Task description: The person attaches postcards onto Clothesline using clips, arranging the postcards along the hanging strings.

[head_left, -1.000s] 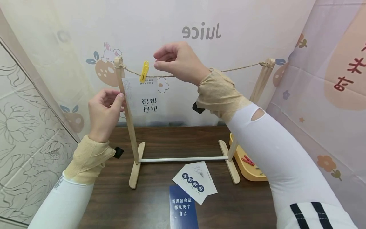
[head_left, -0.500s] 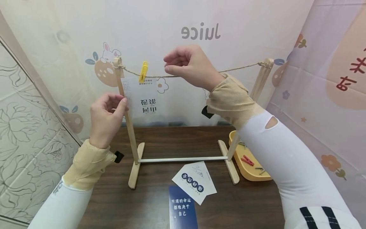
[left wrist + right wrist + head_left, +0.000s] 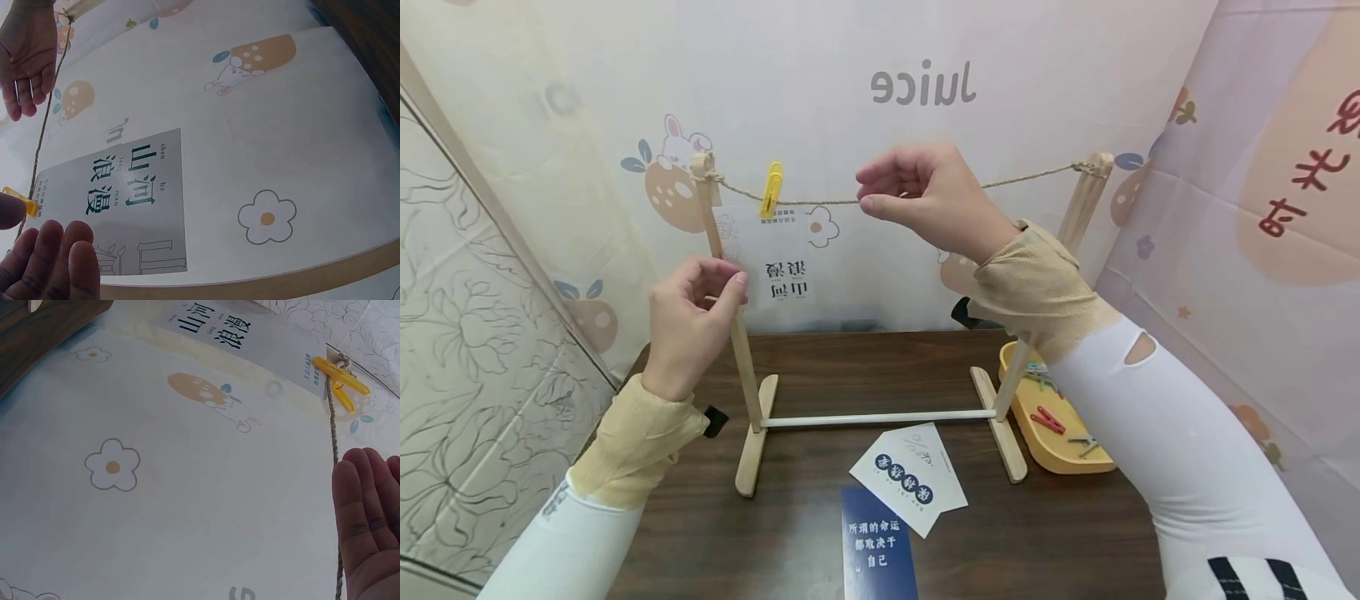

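Yellow plastic marks the clothespin (image 3: 770, 189) that clamps a white card (image 3: 775, 258) to the twine (image 3: 820, 201) strung between the two posts of a wooden rack (image 3: 752, 433) on the dark worktop (image 3: 715, 533). The left hand (image 3: 692, 325) sits at 7 o'clock from the clothespin, fingers loosely curled beside the left post, near the card's lower left corner; whether it pinches the card I cannot tell. The right hand (image 3: 928, 196) hovers at 3 o'clock from the clothespin, fingers loosely bent at the twine, gripping nothing. Two more cards (image 3: 910, 479) lie at 6 o'clock, a yellow tray (image 3: 1052, 450) at 4 o'clock.
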{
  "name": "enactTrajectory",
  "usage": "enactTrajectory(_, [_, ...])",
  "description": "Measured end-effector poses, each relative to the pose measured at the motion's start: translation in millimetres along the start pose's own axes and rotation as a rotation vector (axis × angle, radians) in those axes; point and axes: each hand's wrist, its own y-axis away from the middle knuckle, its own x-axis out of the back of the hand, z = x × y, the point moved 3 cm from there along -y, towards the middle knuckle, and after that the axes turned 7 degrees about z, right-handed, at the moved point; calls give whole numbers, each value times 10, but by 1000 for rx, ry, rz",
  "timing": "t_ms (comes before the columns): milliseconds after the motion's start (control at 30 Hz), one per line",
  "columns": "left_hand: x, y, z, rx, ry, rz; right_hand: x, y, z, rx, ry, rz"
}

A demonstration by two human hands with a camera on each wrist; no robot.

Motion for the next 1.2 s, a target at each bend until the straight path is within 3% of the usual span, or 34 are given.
enactTrajectory(300, [-21, 50, -20, -30, -18, -40, 39, 199, 99, -3, -13, -24])
enactTrajectory(600, [-10, 125, -43, -11, -38, -88, 32, 352, 274, -57, -23, -45])
enactTrajectory(833, [-34, 184, -80, -7, -49, -151, 49, 449, 452, -105, 45, -63])
enactTrajectory(1200, [-87, 269, -202, -19, -70, -181, 132, 641, 649, -133, 110, -60])
